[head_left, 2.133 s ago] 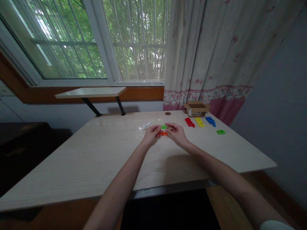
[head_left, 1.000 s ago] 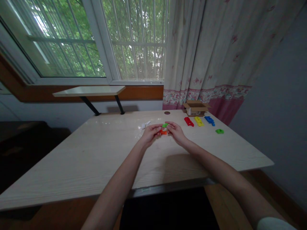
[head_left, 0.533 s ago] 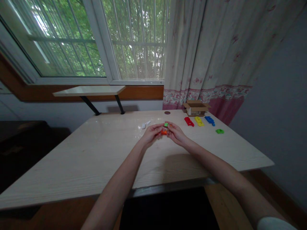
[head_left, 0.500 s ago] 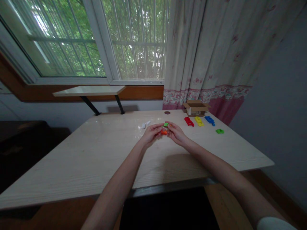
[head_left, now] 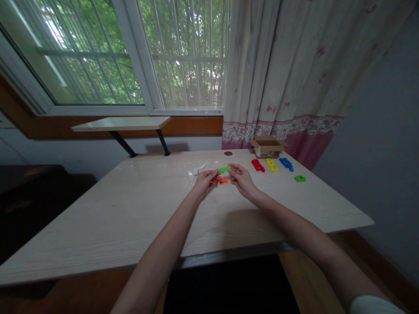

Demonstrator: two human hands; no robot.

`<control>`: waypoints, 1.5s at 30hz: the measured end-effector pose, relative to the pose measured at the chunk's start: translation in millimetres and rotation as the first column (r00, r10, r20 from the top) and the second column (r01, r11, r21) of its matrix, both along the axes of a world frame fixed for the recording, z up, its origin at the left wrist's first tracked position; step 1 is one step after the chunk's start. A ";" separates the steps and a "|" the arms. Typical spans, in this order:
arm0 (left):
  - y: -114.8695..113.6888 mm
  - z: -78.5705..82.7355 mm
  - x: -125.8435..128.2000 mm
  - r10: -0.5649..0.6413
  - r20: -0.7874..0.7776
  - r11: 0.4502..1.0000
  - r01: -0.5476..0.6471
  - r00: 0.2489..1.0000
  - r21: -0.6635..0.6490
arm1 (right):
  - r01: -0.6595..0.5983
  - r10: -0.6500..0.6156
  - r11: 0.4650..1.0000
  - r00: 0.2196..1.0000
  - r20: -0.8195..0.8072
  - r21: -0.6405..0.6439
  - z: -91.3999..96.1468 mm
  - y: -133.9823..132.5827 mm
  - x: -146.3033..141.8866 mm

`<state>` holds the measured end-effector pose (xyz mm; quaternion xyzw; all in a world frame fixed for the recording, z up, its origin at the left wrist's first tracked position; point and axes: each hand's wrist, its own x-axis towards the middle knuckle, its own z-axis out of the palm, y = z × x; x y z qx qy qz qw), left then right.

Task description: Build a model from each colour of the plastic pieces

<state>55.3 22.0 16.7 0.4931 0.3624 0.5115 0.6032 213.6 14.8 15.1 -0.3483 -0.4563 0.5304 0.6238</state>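
My left hand [head_left: 205,182] and my right hand [head_left: 240,178] are held low over the pale wood-grain table [head_left: 131,218], a short gap between them. The left fingertips grip the end of a small orange plastic piece [head_left: 224,180], with a red edge showing near them. A thin, bright green plastic piece [head_left: 224,169] sits just above it, its right end pinched by my right fingertips. The small size and the fingers hide the pieces' exact shapes.
Beyond my hands, a red piece [head_left: 258,165], a yellow piece [head_left: 271,165], a blue piece [head_left: 286,163] and a green piece [head_left: 300,178] lie near an open cardboard box [head_left: 266,149]. A white plastic object [head_left: 199,170] and a brown disc [head_left: 228,153] lie on the table.
My hands have drawn apart sideways. The green piece has separated from the orange piece and now shows along its length, with my right hand at its end.
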 end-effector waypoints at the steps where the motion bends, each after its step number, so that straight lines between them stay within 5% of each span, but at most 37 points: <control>1: -0.1 -0.5 0.3 -0.009 -0.018 1.000 0.009 1.000 0.001 | 0.000 -0.001 1.000 1.000 0.009 0.003 -0.1 -0.3 -0.5; 11: -0.4 -1.3 1.3 -0.037 -0.012 0.999 0.037 0.999 0.014 | -0.012 0.002 0.997 0.991 0.130 0.081 -0.8 -0.2 -1.5; 16: -1.9 4.9 1.7 0.091 -0.014 0.993 -0.090 0.996 0.080 | 0.001 -0.030 0.991 0.977 0.210 0.135 -0.5 0.6 0.2; 23: -2.4 8.1 4.2 0.221 -0.055 0.945 -0.200 0.974 0.258 | -0.009 -0.024 0.990 0.973 0.229 0.143 -4.9 5.1 2.6; 45: -0.7 0.9 -2.3 0.424 -0.239 0.774 -0.212 0.874 0.597 | 0.040 -0.099 0.962 0.973 0.210 0.269 -1.6 1.1 1.1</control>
